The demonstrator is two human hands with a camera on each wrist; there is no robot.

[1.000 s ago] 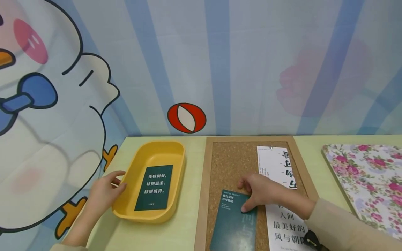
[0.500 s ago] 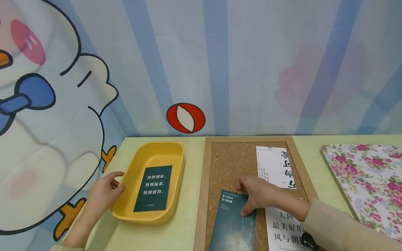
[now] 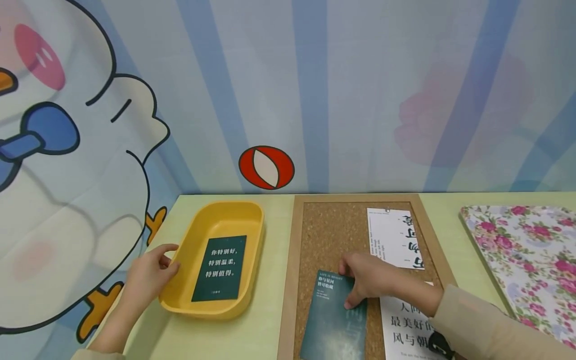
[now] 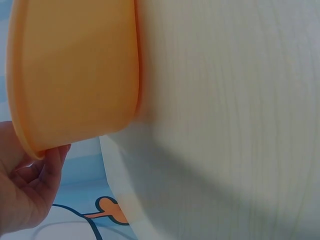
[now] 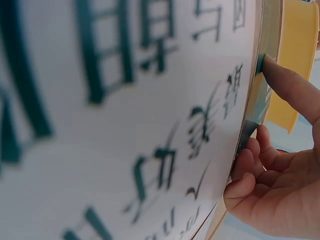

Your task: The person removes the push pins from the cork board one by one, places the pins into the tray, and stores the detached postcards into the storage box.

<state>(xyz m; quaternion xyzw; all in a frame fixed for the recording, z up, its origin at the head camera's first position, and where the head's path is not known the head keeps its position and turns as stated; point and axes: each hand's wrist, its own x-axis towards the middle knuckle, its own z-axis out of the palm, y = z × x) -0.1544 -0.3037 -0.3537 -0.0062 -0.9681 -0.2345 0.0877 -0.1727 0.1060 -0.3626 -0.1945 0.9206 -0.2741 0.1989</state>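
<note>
My left hand [image 3: 150,275] holds the left rim of a yellow plastic basin [image 3: 220,225], thumb inside and fingers outside. Seen from the left wrist, that hand [image 4: 30,185] grips the rim from below. A dark green card [image 3: 220,270] with white Chinese lettering lies in the basin. On the cork board [image 3: 333,230], a longer green card [image 3: 335,320] lies slightly slanted. My right hand [image 3: 371,277] has its thumb on this card's right side, with the index finger curled at its top edge. The right wrist view shows the thumb [image 5: 292,85] against the card's edge.
Two white lettered cards lie on the board's right half; the upper card [image 3: 389,235] has a pin at its top, and my right forearm partly covers the lower card [image 3: 405,330]. A floral board [image 3: 531,260] lies on the table [image 3: 274,270] at right. Behind hangs a printed cloth [image 3: 351,100].
My right forearm and sleeve have shifted slightly, while the right hand stays at the green card. The left hand keeps its place on the basin.
</note>
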